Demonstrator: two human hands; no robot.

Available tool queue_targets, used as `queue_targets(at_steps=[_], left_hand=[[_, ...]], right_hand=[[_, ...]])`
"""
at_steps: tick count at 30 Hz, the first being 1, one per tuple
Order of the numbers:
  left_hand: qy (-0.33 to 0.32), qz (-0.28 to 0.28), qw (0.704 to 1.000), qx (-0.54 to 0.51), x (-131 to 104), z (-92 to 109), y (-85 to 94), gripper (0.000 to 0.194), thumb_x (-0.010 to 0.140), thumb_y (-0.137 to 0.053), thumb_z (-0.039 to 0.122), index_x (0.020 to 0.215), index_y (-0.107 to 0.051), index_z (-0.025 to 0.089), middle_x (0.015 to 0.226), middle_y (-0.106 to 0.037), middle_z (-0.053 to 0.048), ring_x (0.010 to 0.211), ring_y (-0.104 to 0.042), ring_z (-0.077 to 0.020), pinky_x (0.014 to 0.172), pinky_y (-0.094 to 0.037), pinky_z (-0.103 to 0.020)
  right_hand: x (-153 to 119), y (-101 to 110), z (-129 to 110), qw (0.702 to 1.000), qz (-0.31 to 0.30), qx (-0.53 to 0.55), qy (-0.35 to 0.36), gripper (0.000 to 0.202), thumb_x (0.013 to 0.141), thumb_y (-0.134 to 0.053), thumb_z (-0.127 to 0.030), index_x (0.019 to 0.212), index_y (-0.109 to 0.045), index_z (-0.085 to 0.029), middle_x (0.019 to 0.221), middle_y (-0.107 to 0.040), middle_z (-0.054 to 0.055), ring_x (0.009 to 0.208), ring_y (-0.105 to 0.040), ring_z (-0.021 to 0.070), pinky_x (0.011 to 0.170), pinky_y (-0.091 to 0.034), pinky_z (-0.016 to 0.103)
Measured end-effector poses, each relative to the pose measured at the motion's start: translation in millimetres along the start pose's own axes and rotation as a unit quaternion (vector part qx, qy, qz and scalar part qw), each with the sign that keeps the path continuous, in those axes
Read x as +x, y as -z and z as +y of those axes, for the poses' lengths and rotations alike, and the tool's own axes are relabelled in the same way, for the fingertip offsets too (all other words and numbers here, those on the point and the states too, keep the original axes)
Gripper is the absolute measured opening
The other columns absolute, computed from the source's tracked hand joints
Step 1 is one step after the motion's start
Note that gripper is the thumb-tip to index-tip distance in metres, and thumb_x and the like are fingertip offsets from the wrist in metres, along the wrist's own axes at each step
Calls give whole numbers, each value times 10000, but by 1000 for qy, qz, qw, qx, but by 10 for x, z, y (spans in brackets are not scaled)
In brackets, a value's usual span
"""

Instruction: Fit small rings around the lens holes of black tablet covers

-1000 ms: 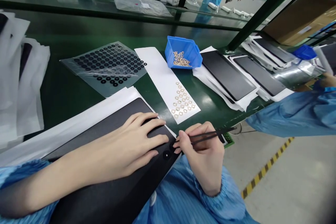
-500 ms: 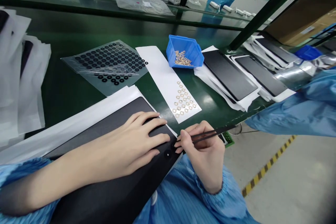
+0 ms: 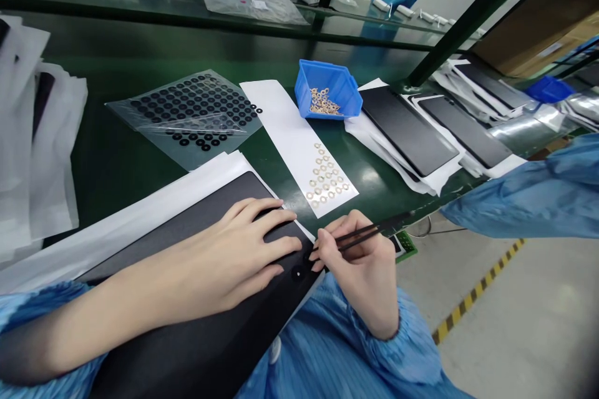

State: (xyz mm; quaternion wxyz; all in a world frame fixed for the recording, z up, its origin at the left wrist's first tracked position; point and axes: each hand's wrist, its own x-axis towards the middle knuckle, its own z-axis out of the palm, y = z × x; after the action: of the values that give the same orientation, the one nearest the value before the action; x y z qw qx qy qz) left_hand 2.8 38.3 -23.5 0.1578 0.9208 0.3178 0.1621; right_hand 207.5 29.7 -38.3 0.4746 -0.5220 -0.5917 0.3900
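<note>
A green worktop (image 3: pixel 100 184) with a dark green shelf frame above it runs across the view, with pale floor to the right. Nearest, a black panel (image 3: pixel 187 349) lies slantwise before the person, partly over white wrapping (image 3: pixel 140 219). It is directly beneath the left hand (image 3: pixel 246 249), which rests palm down on it with the fingers loosely spread, gripping nothing. The panel's near right corner is at the fingertips of the right hand (image 3: pixel 358 268), which is closed around dark tweezers (image 3: pixel 362 238); their tips are hard to make out among the fingers. Between the two hands, a black ring (image 3: pixel 297 273) sits on the panel near that corner.

Beyond the hands, a white strip (image 3: pixel 287 131) carries small gold rings (image 3: pixel 327 177) at its near end. To its left lies a clear sheet (image 3: pixel 194 159) of black rings; by its far right side stands a blue bin (image 3: pixel 350 100) with more gold pieces. Right of the bin, dark panels (image 3: pixel 412 128) lie on white wrapping, with a co-worker's blue sleeve (image 3: pixel 528 199) close by. Farthest, a plastic bag (image 3: pixel 253 5) lies on the shelf.
</note>
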Motion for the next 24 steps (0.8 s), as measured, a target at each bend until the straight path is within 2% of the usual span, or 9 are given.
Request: queue_targets(at_steps=[5, 17, 21, 24], left_hand=[[-3, 11, 1000, -11, 6, -4, -22, 253, 927, -460, 167, 1133, -585, 246, 1277, -562, -82, 1284, -417, -297, 1012, -418, -460], [11, -1, 1000, -17, 4, -7, -12, 258, 920, -471, 166, 1127, -594, 256, 1295, -557, -76, 1288, -418, -300, 1019, -415, -467], [5, 4, 1000, -14, 8, -4, -11, 258, 922, -462, 162, 1128, -589, 253, 1284, -558, -79, 1281, -422, -298, 1009, -422, -462], [4, 6, 1000, -9, 11, -1, 4, 268, 926, -453, 160, 1141, -580, 256, 1293, -552, -74, 1277, -420, -296, 996, -431, -455]], right_hand=[[38, 28, -5, 998, -47, 21, -20, 240, 845, -629, -259, 666, -475, -215, 573, -619, -24, 421, -628, 129, 395, -525, 213], [62, 38, 14, 995, -74, 65, -34, 247, 837, -625, -238, 660, -454, -216, 573, -604, -35, 410, -614, 117, 388, -516, 204], [82, 34, 59, 991, -78, 96, -44, 283, 825, -651, -298, 661, -437, -213, 571, -607, -32, 401, -600, 107, 370, -508, 188], [112, 65, 120, 981, -101, 157, -55, 295, 814, -691, -352, 693, -466, -205, 603, -612, -33, 430, -607, 104, 376, -517, 186]])
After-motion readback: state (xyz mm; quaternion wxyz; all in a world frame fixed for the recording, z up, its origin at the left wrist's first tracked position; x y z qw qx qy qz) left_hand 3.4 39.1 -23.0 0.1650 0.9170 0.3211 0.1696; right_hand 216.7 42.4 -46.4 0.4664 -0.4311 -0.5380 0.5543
